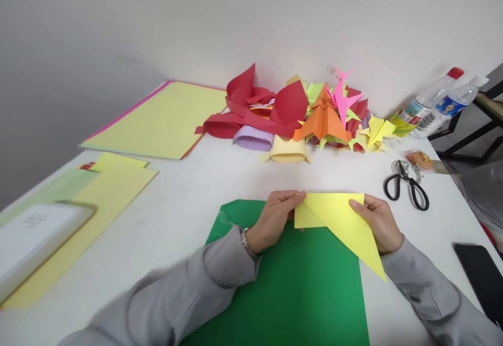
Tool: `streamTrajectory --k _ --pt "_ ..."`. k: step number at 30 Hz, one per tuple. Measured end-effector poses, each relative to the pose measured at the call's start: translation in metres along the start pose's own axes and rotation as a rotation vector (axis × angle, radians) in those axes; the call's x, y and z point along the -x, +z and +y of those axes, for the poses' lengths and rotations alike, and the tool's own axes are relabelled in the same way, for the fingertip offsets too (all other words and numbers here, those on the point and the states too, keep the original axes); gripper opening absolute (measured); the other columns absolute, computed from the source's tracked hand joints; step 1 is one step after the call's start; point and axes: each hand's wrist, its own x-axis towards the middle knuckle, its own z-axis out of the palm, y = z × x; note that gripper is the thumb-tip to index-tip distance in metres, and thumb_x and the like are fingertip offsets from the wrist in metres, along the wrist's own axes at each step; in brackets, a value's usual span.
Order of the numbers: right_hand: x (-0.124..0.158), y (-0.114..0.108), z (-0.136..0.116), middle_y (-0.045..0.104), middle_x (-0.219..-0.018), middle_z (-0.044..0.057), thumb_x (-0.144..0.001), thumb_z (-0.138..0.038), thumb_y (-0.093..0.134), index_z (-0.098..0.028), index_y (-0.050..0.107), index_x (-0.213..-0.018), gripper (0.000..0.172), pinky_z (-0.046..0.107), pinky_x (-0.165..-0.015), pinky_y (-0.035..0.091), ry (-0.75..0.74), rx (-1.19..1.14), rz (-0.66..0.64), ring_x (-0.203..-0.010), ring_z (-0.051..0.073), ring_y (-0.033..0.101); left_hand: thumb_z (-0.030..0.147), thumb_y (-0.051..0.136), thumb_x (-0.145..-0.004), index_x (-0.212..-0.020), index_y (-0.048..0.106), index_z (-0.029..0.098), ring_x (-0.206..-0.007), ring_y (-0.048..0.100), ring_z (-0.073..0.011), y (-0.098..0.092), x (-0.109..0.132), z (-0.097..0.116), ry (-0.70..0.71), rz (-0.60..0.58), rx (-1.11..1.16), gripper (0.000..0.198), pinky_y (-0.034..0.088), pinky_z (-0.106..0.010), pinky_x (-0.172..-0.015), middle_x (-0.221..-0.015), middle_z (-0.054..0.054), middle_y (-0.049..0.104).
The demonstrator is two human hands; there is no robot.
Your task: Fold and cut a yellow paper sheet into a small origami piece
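Observation:
A folded sheet of yellow paper (pixel 341 218) is held up between both hands, over a green sheet (pixel 302 288) on the table. Its top edge runs straight across, and a pointed flap hangs down to the right. My left hand (pixel 275 215) pinches the upper left corner between thumb and fingers. At the upper right, my right hand (pixel 379 220) grips the paper with the thumb in front and the other fingers partly hidden behind it.
Folded paper shapes (pixel 324 118) and red paper pieces (pixel 255 108) pile up by the wall. Large yellow sheets (pixel 157 118) lie left of them, a white box (pixel 35 241) nearer. Scissors (pixel 406 183), plastic bottles (pixel 428 100) and a black phone (pixel 477 278) are at right.

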Motion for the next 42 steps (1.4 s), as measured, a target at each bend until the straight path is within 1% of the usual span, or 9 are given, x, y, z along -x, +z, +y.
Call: streamTrajectory --k 6,12,16,20,24,28,30,38,42 --pt "-0.003 -0.006 0.007 0.073 -0.066 0.003 -0.067 -0.036 0.078 -0.017 0.071 -0.073 0.021 0.029 -0.052 0.051 -0.046 0.059 -0.023 -0.053 0.017 0.064 0.036 0.074 -0.062 -0.058 0.066 0.015 -0.055 0.061 -0.0175 0.002 0.003 0.001 0.051 0.025 0.13 0.024 0.05 -0.029 -0.057 -0.056 -0.002 0.063" --pt "-0.004 -0.005 0.006 0.071 -0.063 0.002 -0.068 -0.035 0.078 -0.017 0.07 -0.072 0.02 0.027 -0.05 0.049 -0.062 0.06 -0.006 -0.051 0.015 0.062 0.053 0.061 -0.071 -0.059 0.065 0.017 -0.043 0.055 -0.0166 0.004 0.005 0.005 0.04 -0.037 0.069 0.038 0.044 -0.028 -0.038 -0.051 -0.002 0.059" --pt "-0.003 -0.005 0.003 0.071 -0.063 0.003 -0.066 -0.037 0.079 -0.017 0.07 -0.071 0.022 0.029 -0.051 0.05 -0.041 0.029 0.016 -0.05 0.016 0.062 0.062 0.053 -0.072 -0.062 0.066 0.016 -0.05 0.06 -0.0205 0.004 0.005 0.007 0.066 -0.069 -0.001 0.049 0.044 -0.028 -0.038 -0.052 -0.006 0.061" --pt "-0.003 -0.005 0.003 0.07 -0.061 0.002 -0.066 -0.036 0.079 -0.017 0.069 -0.071 0.022 0.028 -0.05 0.049 -0.04 0.032 0.014 -0.05 0.016 0.062 0.066 0.049 -0.073 -0.064 0.067 0.014 -0.046 0.057 -0.0184 0.002 0.003 0.005 0.06 -0.075 0.006 0.056 0.045 -0.028 -0.038 -0.049 -0.005 0.058" --pt "-0.004 -0.005 0.005 0.071 -0.062 0.002 -0.066 -0.036 0.079 -0.018 0.07 -0.073 0.022 0.029 -0.05 0.05 -0.037 0.034 0.013 -0.051 0.017 0.062 0.053 0.065 -0.069 -0.068 0.065 0.015 -0.042 0.051 -0.0138 0.002 0.001 0.002 0.046 0.001 0.019 0.038 0.043 -0.026 -0.037 -0.05 0.001 0.056" --pt "-0.005 -0.006 0.007 0.071 -0.064 0.003 -0.067 -0.036 0.078 -0.017 0.07 -0.074 0.021 0.029 -0.052 0.051 -0.054 0.052 0.006 -0.052 0.017 0.062 0.037 0.076 -0.063 -0.064 0.066 0.015 -0.051 0.056 -0.0121 0.001 0.0 -0.002 0.042 0.089 0.09 0.025 0.046 -0.024 -0.048 -0.056 0.001 0.061" --pt "-0.005 -0.007 0.008 0.071 -0.065 0.003 -0.068 -0.035 0.078 -0.017 0.07 -0.074 0.021 0.029 -0.052 0.051 -0.063 0.059 -0.005 -0.053 0.017 0.062 0.036 0.077 -0.062 -0.063 0.066 0.014 -0.053 0.057 -0.0123 0.001 0.0 -0.004 0.053 0.106 0.138 0.024 0.046 -0.024 -0.052 -0.059 0.0 0.063" --pt "-0.005 -0.009 0.007 0.068 -0.06 0.001 -0.069 -0.034 0.077 -0.017 0.069 -0.072 0.019 0.027 -0.049 0.049 -0.054 0.05 0.011 -0.049 0.014 0.059 0.052 0.066 -0.068 -0.064 0.064 0.014 -0.05 0.057 -0.0164 0.004 0.002 0.004 0.05 0.113 0.18 0.039 0.042 -0.026 -0.045 -0.053 -0.002 0.06" --pt "-0.006 -0.009 0.008 0.069 -0.062 0.001 -0.069 -0.034 0.078 -0.017 0.069 -0.074 0.02 0.027 -0.049 0.05 -0.05 0.041 0.018 -0.05 0.015 0.06 0.037 0.067 -0.066 -0.062 0.063 0.014 -0.048 0.052 -0.0113 0.003 0.002 0.007 0.099 0.132 0.152 0.023 0.041 -0.023 -0.046 -0.052 0.001 0.056"
